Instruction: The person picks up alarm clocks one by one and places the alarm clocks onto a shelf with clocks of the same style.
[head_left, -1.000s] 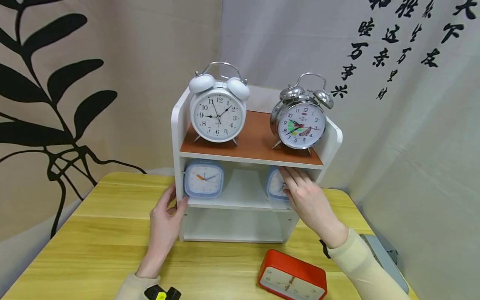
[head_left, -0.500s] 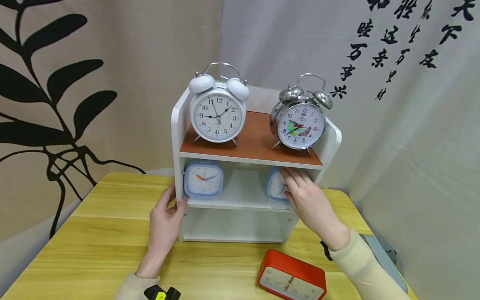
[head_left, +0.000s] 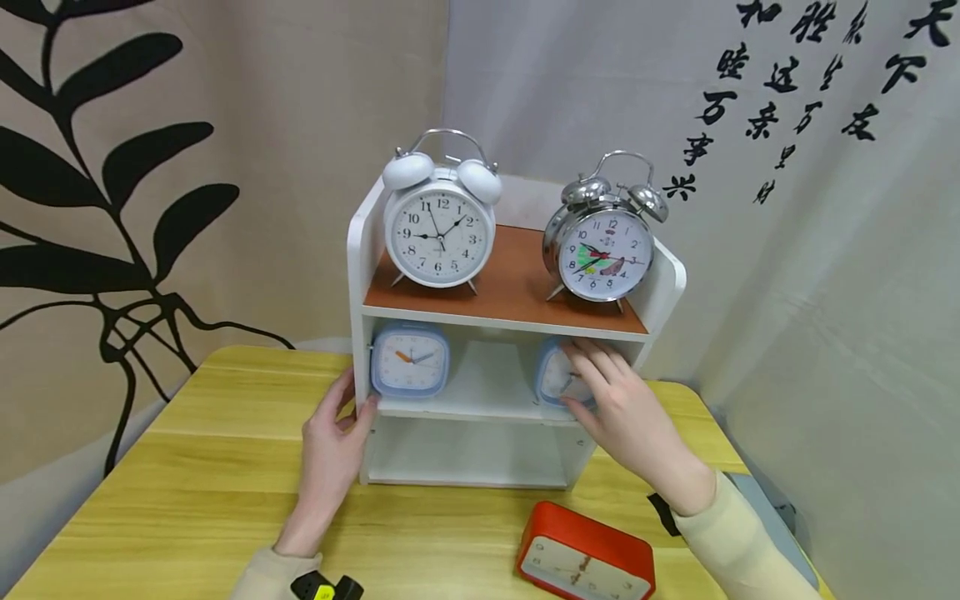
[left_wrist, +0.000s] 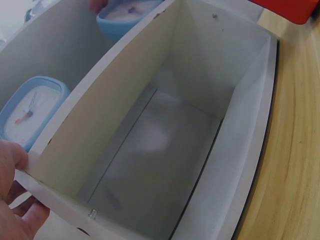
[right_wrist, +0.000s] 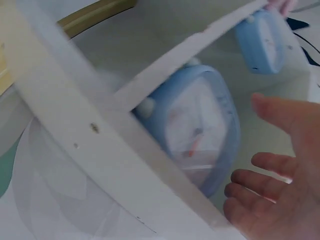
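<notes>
A white shelf unit (head_left: 480, 482) stands on the wooden table. My left hand (head_left: 330, 454) grips its left side panel; in the left wrist view, the thumb (left_wrist: 15, 155) lies on the front edge and the fingers bend round the outer side. On the middle shelf, a light blue square alarm clock (head_left: 410, 362) stands at the left end. Its twin, another blue alarm clock (head_left: 555, 373), stands at the right end, partly hidden by my right hand (head_left: 633, 421). From the right wrist, that hand's fingers (right_wrist: 260, 185) look loosely spread beside this clock (right_wrist: 200, 130), without a grip on it.
A white twin-bell alarm clock (head_left: 439, 233) and a silver one (head_left: 606, 250) stand on the brown top shelf (head_left: 513, 271). In front of the unit lies a red clock (head_left: 592, 542). A grey-blue flat object (head_left: 772, 517) lies at the table's right edge, partly behind the sleeve.
My right thumb has moved down and away from the right blue clock, uncovering more of its face. The left hand keeps its place on the side panel.
</notes>
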